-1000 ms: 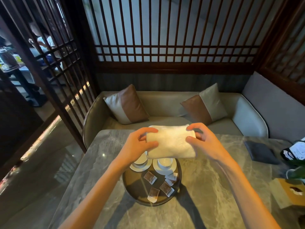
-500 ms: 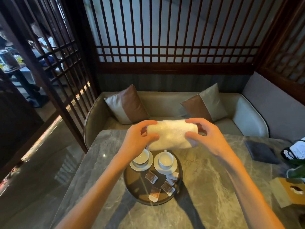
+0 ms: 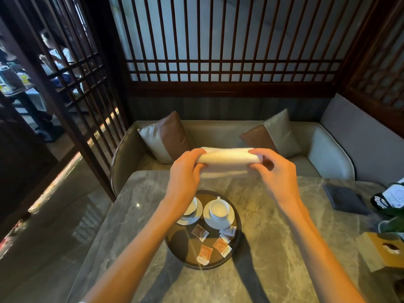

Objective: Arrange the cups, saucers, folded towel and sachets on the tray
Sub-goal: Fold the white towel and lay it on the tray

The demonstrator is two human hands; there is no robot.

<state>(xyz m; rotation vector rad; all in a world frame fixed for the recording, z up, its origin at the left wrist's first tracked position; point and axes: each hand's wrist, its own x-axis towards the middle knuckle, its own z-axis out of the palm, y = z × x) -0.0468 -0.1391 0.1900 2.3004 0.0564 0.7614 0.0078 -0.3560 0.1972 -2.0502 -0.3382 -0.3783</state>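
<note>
1. Towel (image 3: 227, 159): white, folded into a long roll, held level in the air above the far edge of the table (image 3: 273, 226), at 12 o'clock from the tray (image 3: 175, 252). Not touching the tray.
2. Left hand (image 3: 185, 173) pinches the towel's left end, fingers curled narrow around it; right hand (image 3: 277, 173) does the same on the right end. Both closed on cloth.
3. Change: a second ago the towel showed as a broad flat pad just over the cups; now it's higher, further away, and seen as a thinner roll. Looks rolled or turned edge-on in between; can't tell which.
4. Tray: round, dark, on the table. Two cups on saucers at its 12 o'clock half: right cup (image 3: 219, 208) clear, left cup (image 3: 192, 206) part hidden by the left wrist.
5. Sachets (image 3: 222, 247): about five, scattered loose at 3 to 6 o'clock of the tray.
6. Meaning: towel is the only item off the tray. Bare spot sits at 8 to 9 o'clock; likely landing place.
7. Risk: lowering could knock the cups.
</note>
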